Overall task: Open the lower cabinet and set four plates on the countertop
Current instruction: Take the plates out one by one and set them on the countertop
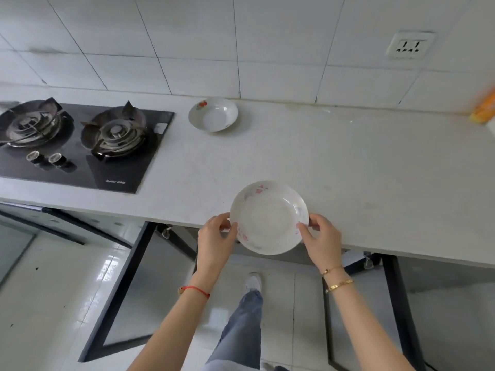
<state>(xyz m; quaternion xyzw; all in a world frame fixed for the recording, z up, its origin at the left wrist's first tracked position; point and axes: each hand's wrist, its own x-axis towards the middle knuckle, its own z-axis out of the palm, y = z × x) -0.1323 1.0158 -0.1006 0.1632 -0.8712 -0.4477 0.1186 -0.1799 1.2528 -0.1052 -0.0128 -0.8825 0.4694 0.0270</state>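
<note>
Both hands hold one white plate by its rim, the left hand pinching the left edge with thumb on top and fingers curled under, the right hand doing the same on the right edge. Forearms reach up and forward from the bottom of the view, wrists nearly level, a red cord on the left wrist and gold bracelets on the right. This plate sits over the front edge of the countertop: its far half is above the surface, its near part overhangs the edge. Whether it touches the surface or is just above it I cannot tell. A second plate with an orange mark on its rim rests near the back wall, just right of the gas stove and well apart from the held one. Between and to the right of the two plates the countertop is bare. Below the edge, dark-framed cabinet doors stand open on both sides of the person's leg.
</note>
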